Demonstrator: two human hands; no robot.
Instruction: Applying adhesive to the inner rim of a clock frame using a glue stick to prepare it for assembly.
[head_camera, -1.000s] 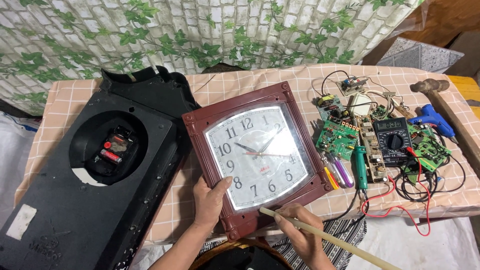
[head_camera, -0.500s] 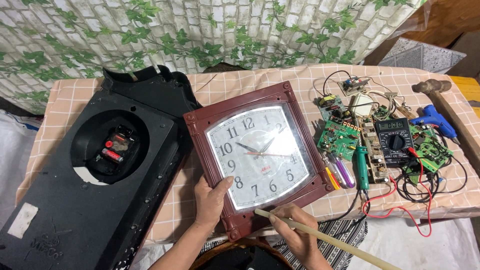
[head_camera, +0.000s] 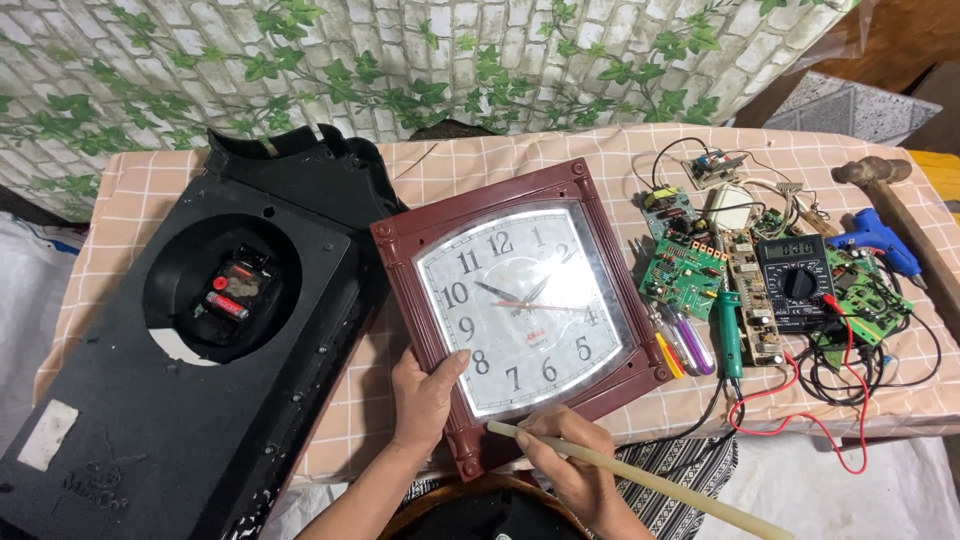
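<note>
At centre frame, the left hand (head_camera: 425, 400) clamps the clock (head_camera: 525, 310) by its lower edge while the right hand (head_camera: 570, 465) grips a stick (head_camera: 640, 480), tip apparently at the frame; a slip could scratch the glass.

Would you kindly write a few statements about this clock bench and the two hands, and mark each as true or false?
1. The left hand grips the lower left edge of the square brown clock. True.
2. The right hand holds a green screwdriver. False: it holds a pale stick, and the green-handled tool lies on the cloth.
3. The black clock back lies to the left of the brown clock. True.
4. The multimeter sits on the brown clock's glass. False: it lies among the circuit boards to the right.
5. The blue glue gun is in the left hand. False: it lies at the table's right end.
</note>
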